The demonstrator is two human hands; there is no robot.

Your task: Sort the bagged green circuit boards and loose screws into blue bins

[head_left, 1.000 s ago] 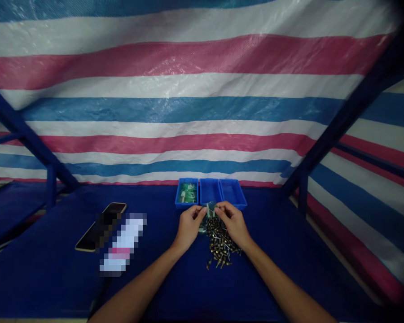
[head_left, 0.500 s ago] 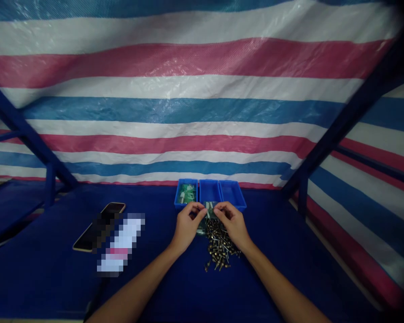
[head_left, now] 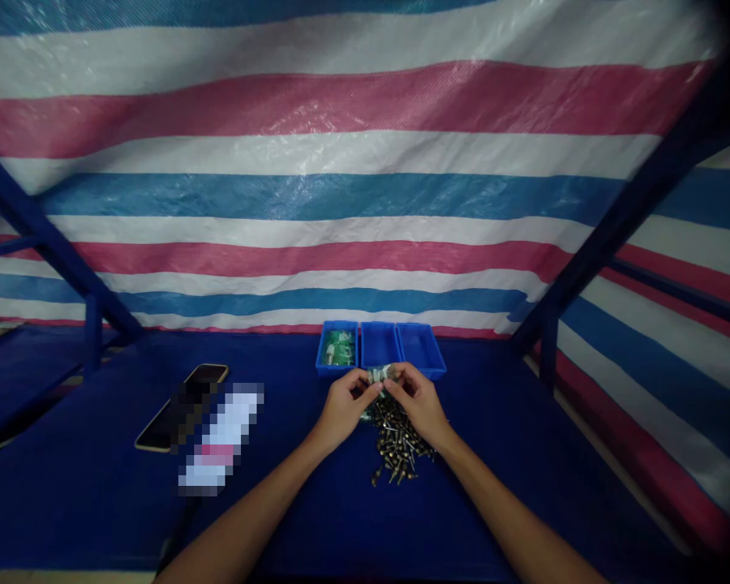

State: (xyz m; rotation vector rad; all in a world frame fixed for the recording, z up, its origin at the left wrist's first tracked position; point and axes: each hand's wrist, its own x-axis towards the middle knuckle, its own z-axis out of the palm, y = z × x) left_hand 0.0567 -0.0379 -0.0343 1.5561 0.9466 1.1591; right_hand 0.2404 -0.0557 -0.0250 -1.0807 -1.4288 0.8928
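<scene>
My left hand (head_left: 344, 407) and my right hand (head_left: 418, 401) meet above the far end of a pile of small brass-coloured metal parts (head_left: 397, 445) on the blue table. Both pinch one small greenish-white piece (head_left: 379, 375) between their fingertips; what it is I cannot make out. Just beyond the hands stand three blue bins in a row: the left bin (head_left: 338, 349) holds green and white pieces, the middle bin (head_left: 380, 345) and the right bin (head_left: 422, 347) look bare inside.
A dark phone (head_left: 181, 407) lies on the table to the left, beside a blurred white and pink object (head_left: 220, 440). A striped tarp (head_left: 353, 178) forms the back wall. Blue frame posts (head_left: 91, 332) stand at both sides.
Both hands have stayed above the pile, their fingertips closing nearer together on the small piece. The view shifted slightly.
</scene>
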